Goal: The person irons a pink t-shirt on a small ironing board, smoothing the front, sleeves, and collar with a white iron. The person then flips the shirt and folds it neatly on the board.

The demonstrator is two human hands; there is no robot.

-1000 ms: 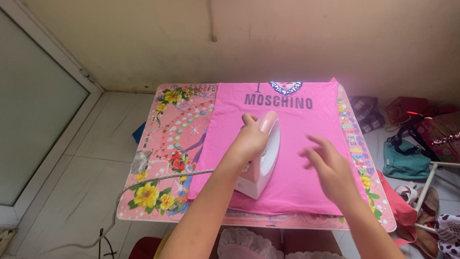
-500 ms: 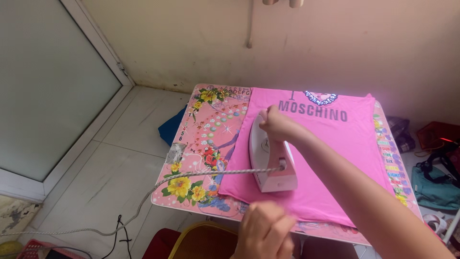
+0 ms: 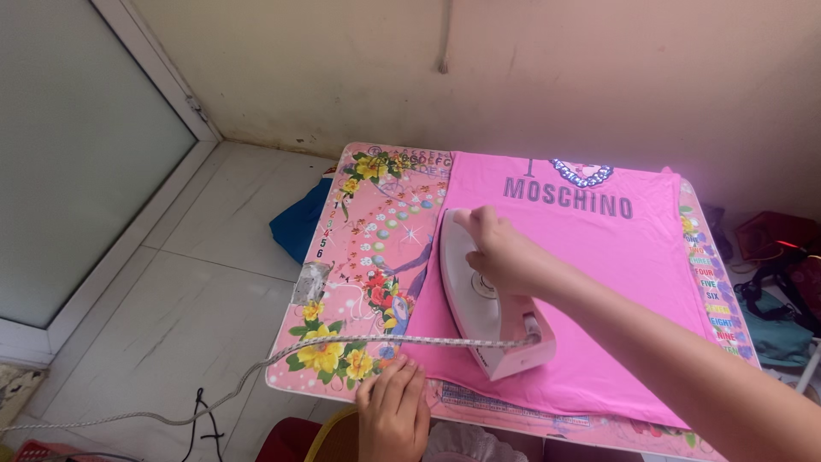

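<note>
Floral table point(image 3: 359, 257), right hand point(image 3: 505, 257) gripping iron point(image 3: 492, 312)

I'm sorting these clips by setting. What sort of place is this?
Likely a room at home: a low flowered pink table on a tiled floor, a pink T-shirt under an iron, bags along the wall.

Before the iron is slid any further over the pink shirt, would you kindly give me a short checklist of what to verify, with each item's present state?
1. Grip on the pink and white electric iron: right hand closed around its handle: ok.
2. Soleplate flat on the pink printed T-shirt: ok.
3. Left hand away from the iron, resting at the near edge of the flowered pink table: ok.
4. Braided grey power cord: drapes across the table's near corner and off its edge, a possible snag: not ok.
5. Shirt lying smooth ahead of the iron: ok.
6. Iron heat setting: cannot tell.
</note>
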